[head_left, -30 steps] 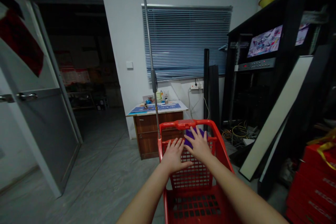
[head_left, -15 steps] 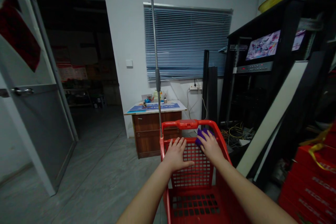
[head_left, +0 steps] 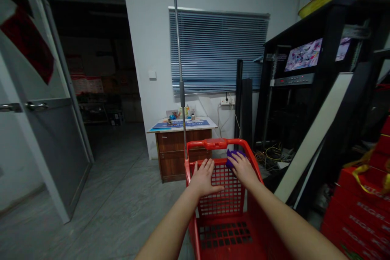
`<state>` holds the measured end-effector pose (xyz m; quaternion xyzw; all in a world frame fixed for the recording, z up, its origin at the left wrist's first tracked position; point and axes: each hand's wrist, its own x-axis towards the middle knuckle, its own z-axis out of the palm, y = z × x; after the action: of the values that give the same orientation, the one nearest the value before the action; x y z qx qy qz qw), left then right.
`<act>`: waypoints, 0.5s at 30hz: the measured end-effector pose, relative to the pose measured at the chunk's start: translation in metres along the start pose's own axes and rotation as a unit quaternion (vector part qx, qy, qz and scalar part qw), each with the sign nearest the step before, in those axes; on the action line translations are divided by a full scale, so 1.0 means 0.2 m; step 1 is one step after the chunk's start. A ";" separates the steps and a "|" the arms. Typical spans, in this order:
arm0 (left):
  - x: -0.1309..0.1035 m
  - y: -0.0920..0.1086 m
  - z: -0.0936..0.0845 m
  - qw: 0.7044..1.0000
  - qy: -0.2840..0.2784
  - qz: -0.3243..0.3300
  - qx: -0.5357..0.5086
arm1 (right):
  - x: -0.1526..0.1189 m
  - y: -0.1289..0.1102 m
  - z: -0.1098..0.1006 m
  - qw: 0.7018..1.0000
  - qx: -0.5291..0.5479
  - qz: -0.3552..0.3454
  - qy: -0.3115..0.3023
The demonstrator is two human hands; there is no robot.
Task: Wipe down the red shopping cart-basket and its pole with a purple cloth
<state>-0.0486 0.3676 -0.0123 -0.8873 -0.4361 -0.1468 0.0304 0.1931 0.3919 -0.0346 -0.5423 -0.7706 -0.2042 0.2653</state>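
Right in front of me stands a red plastic shopping cart (head_left: 227, 239) with a grid-patterned end panel and a raised handle. My left hand (head_left: 203, 180) rests against the upper edge of that panel, its fingers stretched and the thumb spread out sideways. Over the right part of the same edge, my right hand (head_left: 242, 168) presses a purple cloth (head_left: 230, 158) with bent fingers; much of the cloth is hidden under it. A long metal pole (head_left: 179, 48) rises from the cart's left corner.
A wooden desk (head_left: 172, 158) with a blue sign on it stands beyond the cart. On the left is an open grey door (head_left: 57, 150). A black rack (head_left: 327, 40), a leaning pale board (head_left: 317, 134) and stacked red boxes (head_left: 350, 211) line the right side.
My view has shifted slightly, so the door and desk sit a little further right. My right hand and the purple cloth have barely moved along the edge; my left hand stays in place.
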 end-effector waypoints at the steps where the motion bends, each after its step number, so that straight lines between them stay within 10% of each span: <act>1: 0.00 0.01 0.00 1.000 0.000 0.000 -0.001 | -0.01 0.02 -0.01 1.000 -0.004 0.009 0.003; 11: 0.01 0.06 0.02 1.000 0.000 -0.008 0.015 | 0.08 -0.24 0.03 0.998 0.026 -0.060 -0.007; 15: 0.00 0.06 0.01 0.999 -0.004 -0.021 0.036 | 0.06 -0.17 0.02 0.997 0.032 -0.065 -0.006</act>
<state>-0.0397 0.3606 -0.0137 -0.8767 -0.4601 -0.1279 0.0577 0.1575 0.3914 -0.0314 -0.4838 -0.8119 -0.1925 0.2638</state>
